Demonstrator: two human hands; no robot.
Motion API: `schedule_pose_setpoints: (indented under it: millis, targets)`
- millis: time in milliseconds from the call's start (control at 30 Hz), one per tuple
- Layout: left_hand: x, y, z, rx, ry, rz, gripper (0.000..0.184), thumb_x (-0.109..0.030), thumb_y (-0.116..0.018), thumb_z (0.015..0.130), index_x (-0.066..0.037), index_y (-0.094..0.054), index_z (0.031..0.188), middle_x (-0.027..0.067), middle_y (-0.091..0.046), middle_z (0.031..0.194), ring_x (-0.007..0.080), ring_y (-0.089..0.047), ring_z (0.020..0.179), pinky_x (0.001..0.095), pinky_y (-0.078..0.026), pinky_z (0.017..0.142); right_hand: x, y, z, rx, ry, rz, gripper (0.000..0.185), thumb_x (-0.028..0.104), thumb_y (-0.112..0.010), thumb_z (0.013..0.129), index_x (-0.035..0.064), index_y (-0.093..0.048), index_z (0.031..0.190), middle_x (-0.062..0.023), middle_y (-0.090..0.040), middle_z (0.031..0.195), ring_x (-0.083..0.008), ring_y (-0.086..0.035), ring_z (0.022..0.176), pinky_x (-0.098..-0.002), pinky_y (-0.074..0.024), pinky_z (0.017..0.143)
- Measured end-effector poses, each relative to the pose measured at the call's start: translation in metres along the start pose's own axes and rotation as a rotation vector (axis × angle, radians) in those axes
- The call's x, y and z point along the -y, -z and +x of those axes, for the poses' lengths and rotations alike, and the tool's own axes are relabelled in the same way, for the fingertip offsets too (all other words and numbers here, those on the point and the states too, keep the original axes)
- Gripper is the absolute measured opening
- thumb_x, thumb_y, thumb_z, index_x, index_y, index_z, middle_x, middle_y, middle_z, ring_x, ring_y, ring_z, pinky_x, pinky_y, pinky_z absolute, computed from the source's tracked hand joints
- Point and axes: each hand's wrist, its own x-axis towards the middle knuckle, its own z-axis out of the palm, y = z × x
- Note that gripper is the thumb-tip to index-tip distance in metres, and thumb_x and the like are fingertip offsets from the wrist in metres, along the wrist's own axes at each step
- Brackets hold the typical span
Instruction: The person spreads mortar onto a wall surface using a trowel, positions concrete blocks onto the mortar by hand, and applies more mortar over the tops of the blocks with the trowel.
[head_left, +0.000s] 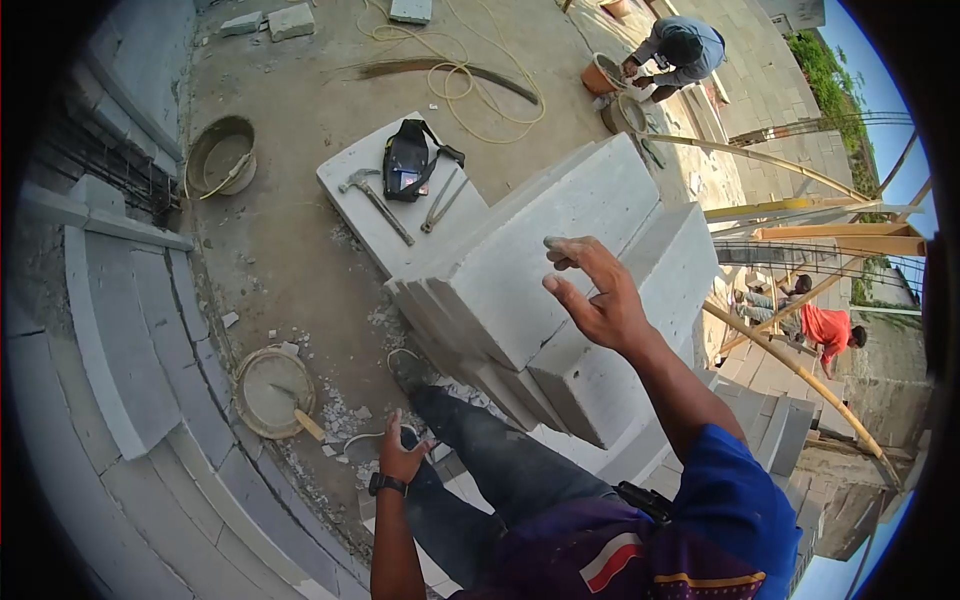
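Note:
My right hand (600,295) hovers over a stack of pale grey concrete blocks (540,260), its fingers curved and apart with nothing between them. Lower down, my left hand (402,460), with a dark watch at the wrist, hangs near my legs. Its thumb stands away from the fingers, and no object shows in it. Beyond the stack, a hammer (376,205), pincers (442,200) and a black pouch (408,160) lie on a flat block (350,190). Left of my feet is a bucket of mortar (262,375) with a wooden-handled trowel (308,425) in it.
A block wall (130,350) curves along the left side. Another bucket (222,155) stands farther off, and a yellow hose (455,85) loops over the floor. Rubble lies around my feet. One person (690,50) bends beside buckets; another in red (830,325) is beyond wooden poles (800,375).

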Motion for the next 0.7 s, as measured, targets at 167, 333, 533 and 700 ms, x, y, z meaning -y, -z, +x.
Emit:
schedule_pose_setpoints:
  millis: [167, 333, 533, 700]
  targets:
    - [-0.135, -0.048, 0.019, 0.155, -0.014, -0.615, 0.086, -0.034, -0.072, 0.097, 0.002, -0.025, 0.159, 0.0251, -0.036, 0.160, 0.0375, -0.043, 0.144, 0.0434, -0.036, 0.117, -0.237, 0.143, -0.043, -0.379, -0.442, -0.628, 0.048, 0.037, -0.066, 0.099, -0.0029, -0.064, 0.126, -0.0274, -0.065, 0.118, -0.0407, -0.062, 0.115, -0.0449, -0.0491, 0.099]
    - [-0.200, -0.117, -0.004, 0.144, -0.030, -0.727, 0.090, -0.046, -0.051, 0.106, 0.006, -0.003, 0.161, 0.0248, -0.007, 0.169, 0.0384, -0.016, 0.156, 0.0462, -0.017, 0.125, -0.454, 0.237, -0.150, -0.224, -0.855, -0.684, 0.106, 0.076, -0.046, 0.094, -0.0163, -0.042, 0.145, -0.0418, -0.044, 0.146, -0.0526, -0.043, 0.138, -0.0481, -0.0343, 0.117]
    - [-0.211, -0.160, -0.032, 0.162, 0.081, -0.695, 0.112, -0.060, -0.053, 0.100, 0.004, 0.017, 0.159, 0.0211, 0.008, 0.170, 0.0307, 0.000, 0.157, 0.0436, -0.009, 0.126, -0.453, 0.221, -0.135, -0.280, -0.925, -0.453, 0.090, 0.068, -0.043, 0.099, -0.0113, -0.050, 0.141, -0.0342, -0.051, 0.143, -0.0465, -0.046, 0.136, -0.0434, -0.0325, 0.116]
    - [-0.222, -0.157, -0.038, 0.161, 0.039, -0.736, 0.105, -0.062, -0.052, 0.100, 0.002, 0.005, 0.161, 0.0206, -0.006, 0.168, 0.0298, -0.014, 0.154, 0.0421, -0.014, 0.125, -0.436, 0.235, -0.136, -0.238, -1.014, -0.467, 0.106, 0.077, -0.046, 0.092, -0.0168, -0.045, 0.143, -0.0361, -0.047, 0.148, -0.0464, -0.041, 0.142, -0.0401, -0.0285, 0.120]
